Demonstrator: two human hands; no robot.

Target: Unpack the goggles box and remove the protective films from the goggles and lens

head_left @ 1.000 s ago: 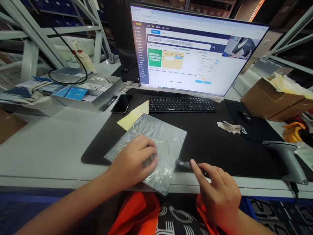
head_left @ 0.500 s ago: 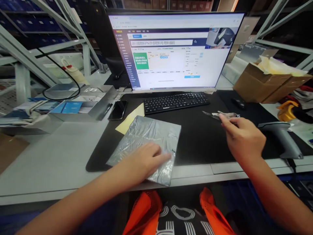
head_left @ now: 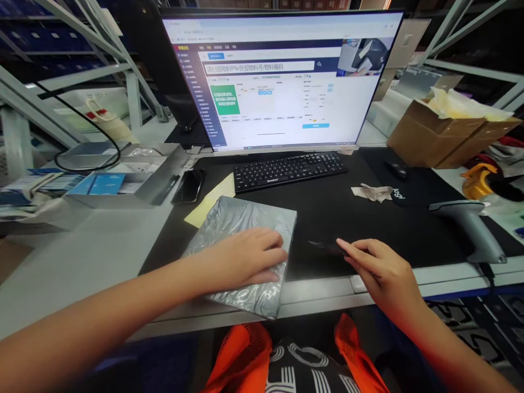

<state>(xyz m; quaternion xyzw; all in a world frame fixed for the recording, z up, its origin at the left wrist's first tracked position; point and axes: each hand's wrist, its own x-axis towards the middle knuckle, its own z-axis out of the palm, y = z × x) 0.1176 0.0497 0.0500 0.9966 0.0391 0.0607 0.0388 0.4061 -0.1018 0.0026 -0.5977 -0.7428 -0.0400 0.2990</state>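
A grey plastic mailing bag (head_left: pixel 229 218) lies flat on the black desk mat (head_left: pixel 323 218), its near end over the table edge. My left hand (head_left: pixel 257 256) rests palm down on the bag's right part, fingers stretched and a little apart. To the right, my right hand (head_left: pixel 376 265) pinches a slim, dark knife-like tool (head_left: pixel 325 245) between thumb and fingers. The tool's thin tip points left toward the bag and is blurred. A crumpled scrap of paper (head_left: pixel 372 192) lies on the mat beyond my right hand.
Behind the bag are a yellow paper sheet (head_left: pixel 208 199), a phone (head_left: pixel 188 186) and a keyboard (head_left: pixel 290 172) below a lit monitor (head_left: pixel 262 103). At right sit a mouse (head_left: pixel 396 170), a barcode scanner (head_left: pixel 470 226) and a cardboard box (head_left: pixel 429 134). Grey trays (head_left: pixel 151 191) stand left.
My right hand has let go of the paper scrap, left on the mat, and come nearer and left with the knife-like tool. My left hand's fingers have straightened on the bag.
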